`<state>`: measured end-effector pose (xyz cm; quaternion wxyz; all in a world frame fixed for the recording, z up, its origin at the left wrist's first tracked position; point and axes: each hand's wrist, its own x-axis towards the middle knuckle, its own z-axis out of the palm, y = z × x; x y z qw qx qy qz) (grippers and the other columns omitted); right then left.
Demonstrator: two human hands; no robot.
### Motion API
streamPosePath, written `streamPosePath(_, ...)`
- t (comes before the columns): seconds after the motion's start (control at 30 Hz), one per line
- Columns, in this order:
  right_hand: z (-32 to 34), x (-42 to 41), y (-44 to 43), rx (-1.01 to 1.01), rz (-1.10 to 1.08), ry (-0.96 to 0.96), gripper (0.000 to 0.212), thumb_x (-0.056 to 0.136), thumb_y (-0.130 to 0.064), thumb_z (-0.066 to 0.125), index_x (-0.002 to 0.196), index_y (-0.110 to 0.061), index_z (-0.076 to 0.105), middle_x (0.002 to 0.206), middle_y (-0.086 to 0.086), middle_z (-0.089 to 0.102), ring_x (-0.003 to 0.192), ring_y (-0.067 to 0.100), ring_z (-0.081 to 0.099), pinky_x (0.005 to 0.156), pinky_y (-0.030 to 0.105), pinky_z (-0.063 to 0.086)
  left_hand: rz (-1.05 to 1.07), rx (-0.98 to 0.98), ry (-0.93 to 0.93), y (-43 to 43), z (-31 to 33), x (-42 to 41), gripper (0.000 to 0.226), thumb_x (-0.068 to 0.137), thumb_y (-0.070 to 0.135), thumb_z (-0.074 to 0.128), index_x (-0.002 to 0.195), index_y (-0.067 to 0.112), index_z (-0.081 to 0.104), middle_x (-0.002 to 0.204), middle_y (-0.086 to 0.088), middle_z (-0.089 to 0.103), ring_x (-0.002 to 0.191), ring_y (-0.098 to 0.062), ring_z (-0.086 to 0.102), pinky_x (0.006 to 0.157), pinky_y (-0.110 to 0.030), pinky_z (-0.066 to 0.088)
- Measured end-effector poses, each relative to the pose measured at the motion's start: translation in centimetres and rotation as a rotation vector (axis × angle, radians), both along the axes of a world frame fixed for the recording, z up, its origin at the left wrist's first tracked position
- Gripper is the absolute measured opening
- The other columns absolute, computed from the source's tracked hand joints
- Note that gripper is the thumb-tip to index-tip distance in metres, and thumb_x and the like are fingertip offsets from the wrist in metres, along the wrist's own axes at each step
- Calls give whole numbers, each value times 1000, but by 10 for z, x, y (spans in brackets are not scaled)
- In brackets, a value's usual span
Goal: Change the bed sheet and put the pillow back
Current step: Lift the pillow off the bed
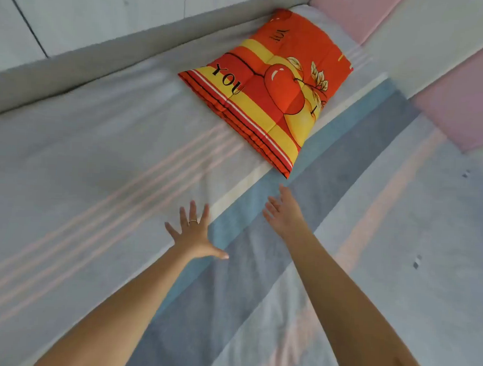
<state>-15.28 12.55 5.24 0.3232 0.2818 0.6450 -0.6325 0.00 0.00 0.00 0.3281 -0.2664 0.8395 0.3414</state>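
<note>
**A:** Where do the task's things stand?

**B:** The pillow point(270, 86), orange and yellow with an apple print, lies flat at the far end of the bed. It rests on the pale striped bed sheet point(123, 176), close to the pink padded panels point(462, 105). The sheet is spread over the whole mattress and looks mostly smooth.

**A:** And the person's hands?

**B:** Both reach forward on outstretched arms, well short of the pillow. The left hand point(194, 233), with a ring point(192, 222) on one finger, has its fingers splayed. The right hand point(285, 213) is nearer the pillow's corner, fingers straight. Each grip is wide and holds nothing.

**A:** So which step is it?

**B:** By the look of it, the last one. The sheet is on and the pillow is at the head of the bed. What remains would be squaring the pillow or smoothing the cloth, which calls for flat palms and light strokes, with no pinch.

**A:** Anything unclear?

**B:** Whether the palms touch the sheet or hover above it cannot be told. A pale raised line runs beside the blue band point(334, 148). It might be a fold, a seam or a second layer's edge. The tucked edges are out of view, and the grey ledge point(73, 65) hides that side of the mattress.
</note>
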Motion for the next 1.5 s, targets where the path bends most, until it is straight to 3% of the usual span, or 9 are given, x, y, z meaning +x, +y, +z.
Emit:
streamPosePath(0.1,-40,-62,-22,45,69,36,76,83,-51,66,142,-17,34,134,6,40,126,23,41,98,37,45,-23,-151,-130,3,-47,-28,162,40,74,77,134,22,-44,140,-9,-50,132,-33,-41,104,-68,-11)
streamPosePath(0.3,-95,-139,-38,130,-98,58,101,58,-68,77,136,-17,40,120,-3,50,107,18,52,90,37,50,-57,-211,-255,6,-86,-42,169,34,69,82,115,20,-58,119,-15,-64,110,-36,-56,99,-70,-16)
streamPosePath(0.57,-74,-158,-33,-316,-143,110,14,87,-21,65,84,-18,51,67,-2,56,49,9,47,40,18,31,-50,-238,-242,12,-86,-40,168,34,72,80,117,21,-58,120,-13,-65,115,-36,-53,100,-70,-15)
streamPosePath(0.73,21,-117,-15,-714,-210,123,31,87,-7,55,64,-19,39,53,-4,40,42,10,31,40,19,22,-41,-224,-175,14,-68,-35,165,36,71,80,116,23,-56,125,-11,-62,125,-35,-47,101,-69,-15)
streamPosePath(0.83,87,-68,27,-785,-290,149,27,79,-4,57,62,-18,41,52,-5,40,41,10,33,38,19,22,3,-238,-111,16,-40,-22,147,54,68,77,141,21,-33,148,-9,-40,142,-31,-25,110,-62,-4)
streamPosePath(0.97,150,11,110,-806,-360,177,25,49,-5,71,48,-17,49,47,-6,40,37,9,35,37,17,22,519,247,106,19,22,21,40,96,43,48,125,17,55,137,-6,51,123,-22,49,94,-30,37)
streamPosePath(1.1,196,80,191,-747,-399,146,44,18,-10,88,53,-17,60,49,-6,52,37,9,45,39,13,31,1328,950,219,44,112,70,75,90,71,15,135,19,46,133,-5,50,128,-28,45,103,-49,32)
streamPosePath(1.33,285,136,294,-549,-373,123,54,25,-15,86,68,-13,54,51,-4,53,38,10,49,33,15,34,802,920,-126,165,235,71,115,25,63,89,124,12,60,114,-13,68,100,-28,68,83,-40,56)
streamPosePath(1.5,319,142,364,-145,-344,102,16,81,-2,46,72,-15,44,42,-8,45,33,6,43,31,14,28,685,529,34,250,287,70,52,69,28,82,114,8,63,104,-12,68,90,-26,65,82,-34,51)
